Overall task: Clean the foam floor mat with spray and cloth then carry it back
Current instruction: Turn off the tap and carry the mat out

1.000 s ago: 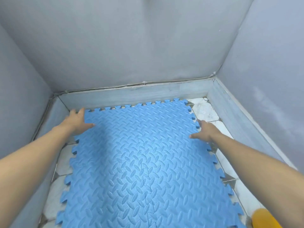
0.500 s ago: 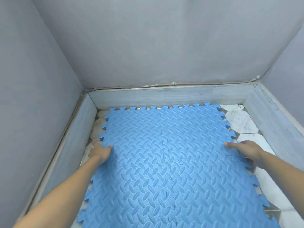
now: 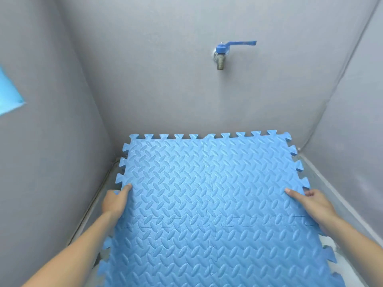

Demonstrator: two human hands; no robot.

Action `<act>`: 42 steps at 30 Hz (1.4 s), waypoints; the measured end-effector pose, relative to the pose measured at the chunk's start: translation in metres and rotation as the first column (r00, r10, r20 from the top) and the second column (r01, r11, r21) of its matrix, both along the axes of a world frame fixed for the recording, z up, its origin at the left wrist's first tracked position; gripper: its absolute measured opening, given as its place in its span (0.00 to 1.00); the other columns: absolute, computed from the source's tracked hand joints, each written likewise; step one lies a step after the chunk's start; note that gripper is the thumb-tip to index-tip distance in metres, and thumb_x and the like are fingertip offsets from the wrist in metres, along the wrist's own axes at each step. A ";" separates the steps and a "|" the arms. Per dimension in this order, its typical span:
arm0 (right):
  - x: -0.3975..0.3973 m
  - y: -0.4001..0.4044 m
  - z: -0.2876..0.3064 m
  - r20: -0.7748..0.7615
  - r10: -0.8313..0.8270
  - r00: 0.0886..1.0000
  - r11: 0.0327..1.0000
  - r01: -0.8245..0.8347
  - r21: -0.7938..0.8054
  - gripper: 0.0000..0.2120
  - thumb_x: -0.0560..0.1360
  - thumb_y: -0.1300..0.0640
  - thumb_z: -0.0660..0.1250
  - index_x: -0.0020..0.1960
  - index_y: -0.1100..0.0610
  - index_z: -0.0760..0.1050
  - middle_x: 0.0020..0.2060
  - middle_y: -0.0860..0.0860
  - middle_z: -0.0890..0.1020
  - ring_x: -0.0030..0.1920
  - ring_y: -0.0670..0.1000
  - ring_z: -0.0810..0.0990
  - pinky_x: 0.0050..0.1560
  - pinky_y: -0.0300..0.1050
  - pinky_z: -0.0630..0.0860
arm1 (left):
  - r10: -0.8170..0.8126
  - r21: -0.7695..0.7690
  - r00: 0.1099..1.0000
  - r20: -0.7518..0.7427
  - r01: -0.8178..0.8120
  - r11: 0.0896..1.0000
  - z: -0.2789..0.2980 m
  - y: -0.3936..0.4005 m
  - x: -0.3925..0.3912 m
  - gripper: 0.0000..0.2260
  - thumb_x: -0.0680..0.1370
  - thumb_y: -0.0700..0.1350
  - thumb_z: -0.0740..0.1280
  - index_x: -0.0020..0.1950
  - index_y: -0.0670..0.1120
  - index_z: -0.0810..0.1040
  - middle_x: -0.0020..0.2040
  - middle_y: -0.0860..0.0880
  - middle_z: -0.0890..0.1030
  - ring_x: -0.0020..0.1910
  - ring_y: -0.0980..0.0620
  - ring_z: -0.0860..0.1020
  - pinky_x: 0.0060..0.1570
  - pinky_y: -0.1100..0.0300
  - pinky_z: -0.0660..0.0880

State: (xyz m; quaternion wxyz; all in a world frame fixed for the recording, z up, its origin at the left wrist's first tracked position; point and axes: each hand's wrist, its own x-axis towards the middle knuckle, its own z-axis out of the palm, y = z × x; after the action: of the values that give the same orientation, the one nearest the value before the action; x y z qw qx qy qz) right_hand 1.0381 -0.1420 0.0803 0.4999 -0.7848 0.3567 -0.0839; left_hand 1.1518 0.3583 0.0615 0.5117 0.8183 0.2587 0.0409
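The blue foam floor mat, made of interlocking tiles with a raised diamond pattern, fills the middle of the view. Its far edge is lifted and hides the base of the back wall. My left hand grips the mat's left edge, thumb on top and fingers underneath. My right hand grips the right edge the same way. No spray bottle or cloth is in view.
Grey walls close in on the left, back and right. A tap with a blue lever sticks out of the back wall above the mat. A light blue patch shows on the left wall. Pale floor shows at the lower right.
Both hands slid back along the mat's sides and took hold of its edges. The mat's far end has risen off the floor. The view has tilted up, showing the tap.
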 end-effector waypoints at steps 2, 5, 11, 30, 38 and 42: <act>0.006 -0.001 0.026 0.059 0.000 0.998 1.000 0.001 -0.021 0.38 0.62 0.35 0.77 0.62 0.58 0.73 0.62 0.51 0.78 0.60 0.54 0.78 0.61 0.51 0.72 | -0.001 -0.017 0.998 0.070 0.002 1.000 0.023 -0.004 0.004 0.22 0.75 0.55 0.67 0.29 0.50 0.58 0.27 0.50 0.61 0.26 0.49 0.59 0.30 0.55 0.56; 0.021 -0.002 0.064 0.189 0.008 0.982 0.999 0.002 -0.055 0.32 0.69 0.44 0.76 0.65 0.60 0.71 0.58 0.52 0.77 0.53 0.54 0.76 0.55 0.48 0.69 | -0.009 -0.031 0.981 0.193 0.015 0.999 0.059 -0.009 0.013 0.15 0.74 0.57 0.69 0.43 0.46 0.71 0.36 0.48 0.72 0.34 0.48 0.71 0.36 0.55 0.66; 0.062 -0.007 0.115 0.332 -0.038 0.942 0.997 0.057 -0.047 0.23 0.71 0.48 0.75 0.59 0.61 0.77 0.53 0.53 0.81 0.48 0.52 0.77 0.50 0.45 0.70 | -0.149 -0.015 0.942 0.299 0.161 0.987 0.116 -0.015 0.033 0.28 0.71 0.55 0.73 0.64 0.46 0.66 0.57 0.48 0.74 0.53 0.46 0.75 0.55 0.50 0.74; 0.120 -0.039 0.102 0.066 -0.011 0.998 0.991 0.019 -0.132 0.41 0.72 0.41 0.70 0.78 0.56 0.60 0.77 0.53 0.61 0.75 0.57 0.64 0.73 0.55 0.64 | -0.305 0.135 0.924 0.229 0.280 0.950 0.112 -0.044 0.057 0.42 0.66 0.67 0.70 0.74 0.50 0.59 0.70 0.45 0.65 0.66 0.44 0.70 0.67 0.45 0.69; 0.134 0.029 0.209 0.081 -0.032 0.996 0.825 0.072 -0.561 0.42 0.77 0.53 0.65 0.79 0.66 0.43 0.78 0.64 0.40 0.79 0.61 0.39 0.78 0.56 0.46 | -0.214 0.185 0.932 0.293 0.165 0.969 0.102 -0.065 0.062 0.44 0.66 0.61 0.75 0.74 0.48 0.57 0.68 0.41 0.61 0.67 0.40 0.67 0.66 0.44 0.68; 0.154 0.090 0.289 0.238 0.391 0.889 0.603 -0.052 -0.796 0.34 0.80 0.50 0.60 0.79 0.63 0.51 0.80 0.57 0.50 0.80 0.56 0.42 0.77 0.54 0.50 | -0.207 0.178 0.935 0.287 0.160 0.971 0.100 -0.063 0.068 0.44 0.64 0.62 0.76 0.72 0.46 0.61 0.67 0.41 0.64 0.68 0.43 0.66 0.64 0.44 0.69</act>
State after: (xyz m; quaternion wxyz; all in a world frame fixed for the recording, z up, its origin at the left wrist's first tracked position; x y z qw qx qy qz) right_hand 1.1922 -0.0522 0.3688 0.1830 -0.9271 0.0766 -0.3179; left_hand 1.2194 0.2954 0.1616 0.4830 0.8594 0.0956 0.1379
